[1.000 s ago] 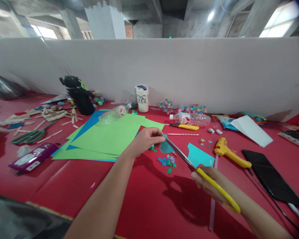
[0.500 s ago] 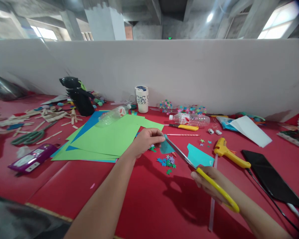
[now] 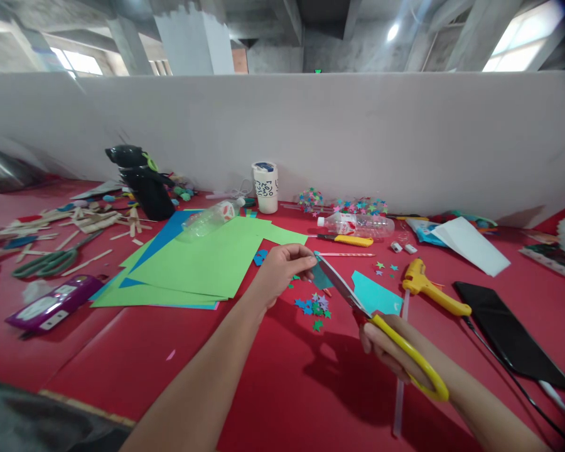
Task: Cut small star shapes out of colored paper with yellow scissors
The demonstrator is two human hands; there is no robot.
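Note:
My left hand (image 3: 287,267) pinches a small dark teal piece of paper (image 3: 322,277) between thumb and fingertips, above the red table. My right hand (image 3: 390,348) grips scissors with a yellow handle (image 3: 419,364). Their blades point up and left, with the tips at the held paper, close to my left fingertips. Whether the blades have cut into it, I cannot tell. Under the hands lies a small heap of star sequins (image 3: 314,306) in blue, green and purple. A larger turquoise paper piece (image 3: 375,294) lies behind the scissors.
Green sheets (image 3: 193,260) lie on the left, with a clear bottle (image 3: 211,220) on top. A yellow glue gun (image 3: 433,290) and black phone-like slab (image 3: 506,333) lie right. A yellow cutter (image 3: 353,240), second bottle (image 3: 358,225), white cup (image 3: 265,188) and black flask (image 3: 144,185) are farther back.
My left hand and the pinched paper have shifted slightly right, and the scissor blades look a little wider apart. The whole view has shifted slightly.

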